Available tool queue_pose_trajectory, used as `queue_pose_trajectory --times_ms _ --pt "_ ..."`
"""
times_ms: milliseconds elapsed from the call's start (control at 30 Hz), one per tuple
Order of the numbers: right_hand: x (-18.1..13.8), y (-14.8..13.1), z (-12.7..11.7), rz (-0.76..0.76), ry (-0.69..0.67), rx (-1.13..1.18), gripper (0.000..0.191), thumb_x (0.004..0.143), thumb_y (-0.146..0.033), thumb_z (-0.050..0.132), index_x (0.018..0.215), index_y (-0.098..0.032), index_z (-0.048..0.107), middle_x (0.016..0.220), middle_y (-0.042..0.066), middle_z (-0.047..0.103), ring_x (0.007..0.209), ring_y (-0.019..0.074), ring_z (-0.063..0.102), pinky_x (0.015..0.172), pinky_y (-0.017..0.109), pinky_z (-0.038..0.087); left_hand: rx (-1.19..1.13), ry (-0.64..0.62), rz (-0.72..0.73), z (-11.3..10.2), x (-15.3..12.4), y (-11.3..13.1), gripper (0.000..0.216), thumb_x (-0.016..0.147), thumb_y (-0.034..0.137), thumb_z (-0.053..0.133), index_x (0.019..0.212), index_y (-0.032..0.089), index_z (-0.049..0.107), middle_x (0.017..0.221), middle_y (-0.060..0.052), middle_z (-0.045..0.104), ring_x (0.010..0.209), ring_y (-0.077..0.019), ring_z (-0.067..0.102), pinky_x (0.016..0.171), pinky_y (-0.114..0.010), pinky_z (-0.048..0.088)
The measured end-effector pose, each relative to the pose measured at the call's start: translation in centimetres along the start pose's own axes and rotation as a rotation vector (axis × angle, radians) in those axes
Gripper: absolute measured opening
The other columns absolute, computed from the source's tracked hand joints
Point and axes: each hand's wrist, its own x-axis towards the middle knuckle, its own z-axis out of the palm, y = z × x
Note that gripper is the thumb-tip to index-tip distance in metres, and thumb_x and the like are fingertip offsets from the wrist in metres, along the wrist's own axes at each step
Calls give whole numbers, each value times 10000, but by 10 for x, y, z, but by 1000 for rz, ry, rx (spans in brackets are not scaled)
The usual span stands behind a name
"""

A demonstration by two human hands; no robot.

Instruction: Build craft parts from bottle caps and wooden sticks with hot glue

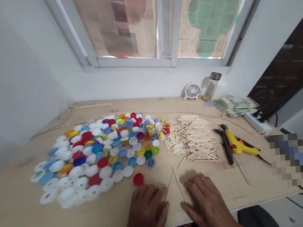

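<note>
Two thin wooden sticks lie on the table as an upside-down V, their upper ends meeting: a left stick (170, 182) and a right stick (179, 183). Beside the left one rests my left hand (147, 210), its thumb and index finger apart around the stick's lower end. My right hand (207, 202) lies by the other stick, thumb near its lower end and fingers loosely bent. Both hands look open; whether the fingertips press on the sticks I cannot tell. A short loose stick (181, 162) lies just above the V. Near my left hand is a red bottle cap (138, 179).
Many coloured bottle caps (102, 162) cover the table's left side. A pile of wooden sticks (194, 138) lies ahead. Rightward are a yellow glue gun (237, 144), a power strip (256, 123) and bagged sticks (238, 106). A small fan (192, 90) and glass bottle (212, 88) stand behind.
</note>
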Motion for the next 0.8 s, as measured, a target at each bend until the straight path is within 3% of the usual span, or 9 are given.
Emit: queue_pose_trajectory --times_ms 500,667,800 --pt "-2 7 -12 13 -38 76 272 856 -224 582 1122 -224 521 1022 67 639 939 248 588 841 396 467 9 52 59 3 -3 -7 293 779 134 591 1055 231 575 881 -36 644 827 -211 603 772 -374 451" --pt "21 44 -36 48 131 -28 217 888 -194 511 1101 -205 550 1029 78 645 957 233 585 833 366 455 -10 79 54 3 -2 -6 268 777 143 582 1028 233 596 842 -29 654 792 -204 615 756 -362 465" --pt "57 82 -45 141 158 -163 137 916 -222 481 945 -191 611 927 76 655 893 224 580 800 337 431 11 108 60 2 -2 -5 262 777 158 581 1027 232 604 836 -28 665 787 -201 626 754 -348 477"
